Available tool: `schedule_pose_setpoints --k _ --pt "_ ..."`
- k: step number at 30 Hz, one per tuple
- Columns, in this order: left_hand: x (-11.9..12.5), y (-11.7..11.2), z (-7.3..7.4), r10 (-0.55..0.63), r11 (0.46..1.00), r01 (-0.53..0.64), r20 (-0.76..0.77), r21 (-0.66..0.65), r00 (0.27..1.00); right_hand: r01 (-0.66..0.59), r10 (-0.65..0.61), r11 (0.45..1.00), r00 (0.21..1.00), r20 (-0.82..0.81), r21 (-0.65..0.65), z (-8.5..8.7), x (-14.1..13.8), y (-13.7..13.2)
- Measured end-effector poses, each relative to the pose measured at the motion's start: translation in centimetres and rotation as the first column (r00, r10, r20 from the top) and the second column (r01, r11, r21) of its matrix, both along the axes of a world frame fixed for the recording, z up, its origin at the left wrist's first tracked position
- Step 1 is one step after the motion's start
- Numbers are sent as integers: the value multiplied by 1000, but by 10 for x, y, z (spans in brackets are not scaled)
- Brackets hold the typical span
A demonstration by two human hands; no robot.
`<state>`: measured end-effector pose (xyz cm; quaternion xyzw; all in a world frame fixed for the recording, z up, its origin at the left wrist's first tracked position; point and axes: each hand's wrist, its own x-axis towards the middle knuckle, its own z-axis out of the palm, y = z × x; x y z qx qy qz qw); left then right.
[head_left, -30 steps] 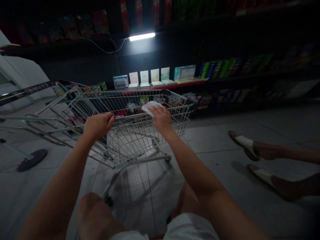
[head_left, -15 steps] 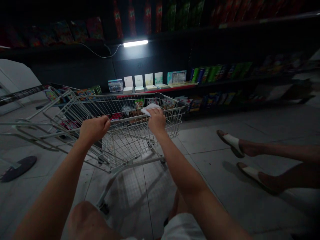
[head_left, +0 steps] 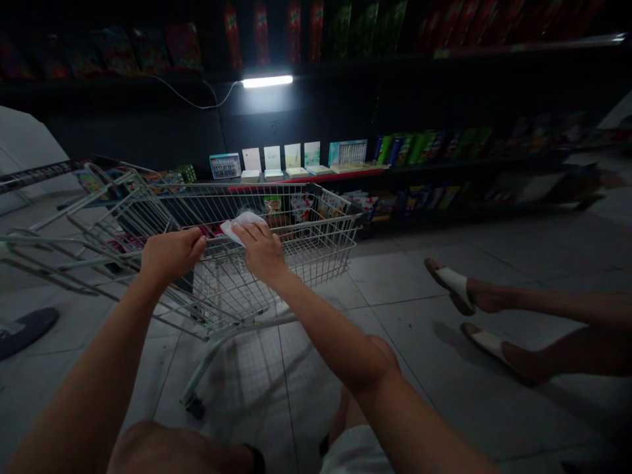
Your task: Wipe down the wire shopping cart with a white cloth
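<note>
**Q:** Site conditions?

**A:** Grey tiled floor [head_left: 419,280] in a dim shop aisle. Dark shelving [head_left: 306,112] runs along the far side under a single strip light [head_left: 266,81], with pale cards [head_left: 292,157] standing on one shelf.

**Q:** Main item?

**A:** A wire shopping cart [head_left: 326,220] stands on the floor directly ahead, its far end near the shelving.

**Q:** State of the hands?

**A:** Left hand [head_left: 170,255] is closed around the cart's top rail [head_left: 217,239], fingers curled over the wire. Right hand [head_left: 261,252] rests on the same rail, just beside the left and not touching it, fingers loosely extended. It presses a white wipe [head_left: 241,225] against the wire, and the wipe's edge shows beyond the fingers.

**Q:** Anyone else present?

**A:** Yes. Another person's legs enter from the right, with white sandals [head_left: 453,284] on the feet, well apart from the cart.
</note>
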<state>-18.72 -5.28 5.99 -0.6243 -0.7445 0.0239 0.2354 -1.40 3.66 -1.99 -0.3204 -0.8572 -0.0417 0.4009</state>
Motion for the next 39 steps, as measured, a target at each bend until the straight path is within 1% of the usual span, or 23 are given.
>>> schedule_pose_setpoints --k 3,5,7,9,11,13,14,16,17,18,19,22,23,25,26,28,30,31,33,34,36,38,39 --pt "-8 2 2 5 1000 -5 22 -16 1000 -29 29 999 1000 11 27 -5 4 12" --pt "-11 2 1 8 1000 -7 26 -30 1000 -31 31 998 999 -13 46 -12 16 25" --pt "-12 2 0 14 999 -13 17 -34 1000 -7 11 997 998 -57 71 -24 37 43" --pt "-12 2 -2 16 1000 -16 -3 -20 1000 51 -41 995 993 -111 89 -39 68 65" --pt "-12 1 -3 3 1000 -3 -25 -6 1000 152 -137 986 976 -169 76 -54 106 89" --pt "-13 1 -3 -4 1000 3 -40 -15 999 288 -277 958 930 -243 11 -70 144 113" --pt "-14 1 -3 2 1000 -3 -43 -27 999 365 -360 930 885 -294 -41 -78 159 123" --pt "-12 3 -2 20 998 -22 -38 -58 999 496 -523 850 748 -408 -179 -95 177 136" --pt "-8 6 -2 20 997 -22 -30 -70 999 522 -573 817 685 -449 -246 -104 178 139" --pt "-3 10 -1 10 997 -11 -20 -78 1000 518 -596 802 650 -472 -298 -115 172 139" --pt "5 15 -1 -16 996 15 -8 -84 1000 490 -591 806 650 -477 -331 -127 161 135" --pt "40 39 0 -151 984 154 38 -88 988 364 -500 858 752 -430 -362 -169 111 111" --pt "53 49 0 -205 973 210 64 -92 977 350 -494 858 762 -419 -376 -185 94 101" --pt "76 67 -1 -265 956 274 94 -101 960 310 -486 847 781 -392 -432 -218 72 83" --pt "85 75 -2 -279 951 290 105 -108 954 291 -487 837 784 -385 -463 -234 67 76" --pt "95 88 -7 -282 947 296 121 -121 952 258 -489 816 785 -380 -517 -260 69 67" --pt "97 95 -13 -267 951 281 119 -125 956 239 -492 803 783 -381 -546 -273 79 65" --pt "97 97 -16 -258 955 271 112 -122 960 235 -497 797 779 -382 -556 -273 85 66" --pt "95 98 -20 -245 960 256 98 -116 965 235 -508 801 754 -416 -551 -259 93 68" --pt "94 98 -22 -240 962 250 93 -113 966 239 -499 822 738 -454 -517 -246 93 68" --pt "94 97 -23 -233 965 241 81 -103 969 230 -408 900 744 -529 -371 -212 87 69" --pt "96 96 -24 -232 968 237 64 -85 971 169 -243 968 817 -522 -186 -179 72 68" --pt "96 95 -24 -233 969 237 58 -77 971 128 -174 984 860 -480 -127 -168 64 67"
